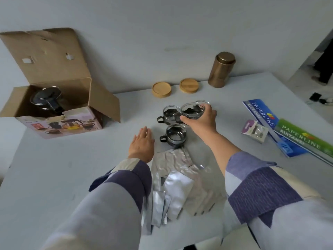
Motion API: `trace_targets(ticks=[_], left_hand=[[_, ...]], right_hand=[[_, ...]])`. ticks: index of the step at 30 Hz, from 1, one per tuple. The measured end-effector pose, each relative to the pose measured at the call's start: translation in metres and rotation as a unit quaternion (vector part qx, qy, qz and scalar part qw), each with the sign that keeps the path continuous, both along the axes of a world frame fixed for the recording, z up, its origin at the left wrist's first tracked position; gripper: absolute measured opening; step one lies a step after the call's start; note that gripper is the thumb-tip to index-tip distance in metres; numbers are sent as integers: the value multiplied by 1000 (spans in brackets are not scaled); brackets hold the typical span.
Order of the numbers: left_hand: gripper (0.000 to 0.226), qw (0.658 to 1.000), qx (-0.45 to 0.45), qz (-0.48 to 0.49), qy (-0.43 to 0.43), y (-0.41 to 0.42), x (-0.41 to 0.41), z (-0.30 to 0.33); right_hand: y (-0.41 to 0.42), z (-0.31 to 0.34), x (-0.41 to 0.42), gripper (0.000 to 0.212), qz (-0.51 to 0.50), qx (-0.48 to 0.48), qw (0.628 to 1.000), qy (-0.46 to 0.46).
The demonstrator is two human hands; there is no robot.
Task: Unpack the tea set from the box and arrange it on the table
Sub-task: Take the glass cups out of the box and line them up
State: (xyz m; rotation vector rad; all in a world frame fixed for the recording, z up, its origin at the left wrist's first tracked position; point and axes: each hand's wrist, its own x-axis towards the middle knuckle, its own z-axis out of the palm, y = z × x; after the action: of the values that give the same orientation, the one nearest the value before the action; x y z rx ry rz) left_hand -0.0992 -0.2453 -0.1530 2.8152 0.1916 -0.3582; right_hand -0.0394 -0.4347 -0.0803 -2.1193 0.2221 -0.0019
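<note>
The right hand (pixel 201 121) is gripping a clear glass cup with a black metal holder (pixel 192 110) by its rim, near the middle of the pale grey worktop (pixel 54 168). That cup is sitting just beside a second glass cup with a black handle (pixel 169 114); whether they are touching I cannot tell. A third glass cup in a black holder (pixel 174 135) is standing slightly nearer the front edge. The left hand (pixel 142 145) is lying open and flat, palm down, holding nothing, just left of the third cup.

An open brown cardboard box with a pink printed front (pixel 59 112) is standing toward the far left corner, and a glass teapot with a dark lid (pixel 46 101) is resting inside it. Two round wooden coasters (pixel 161 89) are lying along the far edge, with a tall bronze metal canister (pixel 221 69) standing to their right. Crumpled silvery foil bags (pixel 176 186) are lying between the sleeves near the front edge. Blue and green flat packs marked PAPERLINE (pixel 288 134) are lying toward the right edge.
</note>
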Motion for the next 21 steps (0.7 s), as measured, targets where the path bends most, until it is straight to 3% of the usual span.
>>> trace_targets(ticks=[4,21], left_hand=[[62,997,25,-25,62,-15,-2,-19],[59,996,49,4,68,-18,2,-31]], right_hand=[[-38,-27,-3,82,-23,-10,1000,7],[-65,-85,-1,87,-61,-50,997,10]])
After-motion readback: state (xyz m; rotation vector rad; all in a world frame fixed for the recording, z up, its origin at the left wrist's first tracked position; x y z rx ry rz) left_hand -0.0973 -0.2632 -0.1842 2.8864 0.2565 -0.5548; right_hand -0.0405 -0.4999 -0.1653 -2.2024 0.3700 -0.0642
